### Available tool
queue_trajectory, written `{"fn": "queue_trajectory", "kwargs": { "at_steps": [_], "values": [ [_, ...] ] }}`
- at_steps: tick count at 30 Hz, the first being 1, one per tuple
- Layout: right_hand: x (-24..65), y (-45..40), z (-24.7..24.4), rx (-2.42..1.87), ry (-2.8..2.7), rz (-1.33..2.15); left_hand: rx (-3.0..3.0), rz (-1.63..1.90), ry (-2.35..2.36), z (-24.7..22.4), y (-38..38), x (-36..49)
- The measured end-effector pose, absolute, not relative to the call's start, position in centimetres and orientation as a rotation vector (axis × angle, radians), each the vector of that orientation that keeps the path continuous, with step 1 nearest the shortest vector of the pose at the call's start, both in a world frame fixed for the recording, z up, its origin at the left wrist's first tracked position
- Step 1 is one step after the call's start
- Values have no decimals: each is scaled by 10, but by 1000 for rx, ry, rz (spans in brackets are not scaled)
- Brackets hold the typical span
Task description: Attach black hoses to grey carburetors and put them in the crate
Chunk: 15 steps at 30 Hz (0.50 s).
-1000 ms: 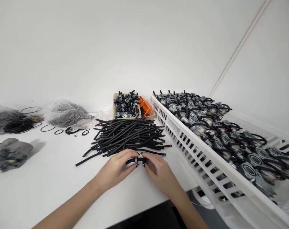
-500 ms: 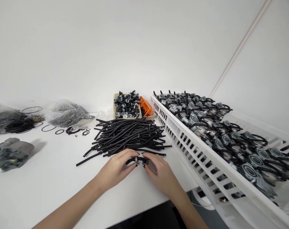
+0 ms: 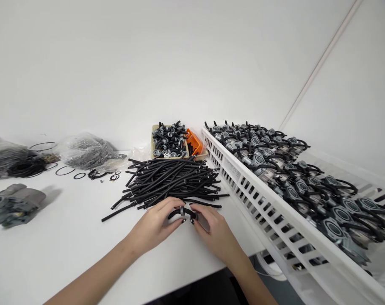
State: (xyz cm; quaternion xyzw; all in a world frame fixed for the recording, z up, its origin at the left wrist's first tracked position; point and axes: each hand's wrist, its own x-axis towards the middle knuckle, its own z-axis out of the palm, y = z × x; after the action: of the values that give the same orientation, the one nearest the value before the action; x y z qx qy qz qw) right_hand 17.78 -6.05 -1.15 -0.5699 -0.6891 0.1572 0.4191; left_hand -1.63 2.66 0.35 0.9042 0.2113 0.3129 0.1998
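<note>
Between my two hands is a short curved black rubber hose [image 3: 187, 212] with a grey ring-like fitting on it. My left hand [image 3: 159, 220] pinches its left part near the fitting, thumb and fingers closed. On the other end, the fingertips of my right hand [image 3: 209, 222] are closed, close to a second grey piece. Fingers hide part of the hose. Just beyond my hands lies a loose pile of straight black rubber hoses [image 3: 170, 180] with white marks.
Behind the pile stand a cream tray [image 3: 153, 144] of capped black-and-grey parts and an orange bin [image 3: 197, 142]. A white slotted crate [image 3: 243, 178] of carburetor-like metal parts flanks the right side. Leftward are a metal casting [image 3: 16, 203], O-rings [image 3: 79, 175] and a plastic bag [image 3: 86, 152].
Both hands stay in nearly the same place. The hose between them has tilted slightly, so its curve and the grey fitting show more.
</note>
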Motion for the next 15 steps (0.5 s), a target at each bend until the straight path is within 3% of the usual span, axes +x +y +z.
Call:
{"fn": "queue_trajectory", "kwargs": {
  "at_steps": [8, 15],
  "values": [
    [178, -63, -10, -1430, -1689, 380, 2602, 945, 649, 6, 25, -19],
    [181, -70, -5, -1394, -1434, 286, 2779, 1264, 723, 39, 27, -37]
  ]
}}
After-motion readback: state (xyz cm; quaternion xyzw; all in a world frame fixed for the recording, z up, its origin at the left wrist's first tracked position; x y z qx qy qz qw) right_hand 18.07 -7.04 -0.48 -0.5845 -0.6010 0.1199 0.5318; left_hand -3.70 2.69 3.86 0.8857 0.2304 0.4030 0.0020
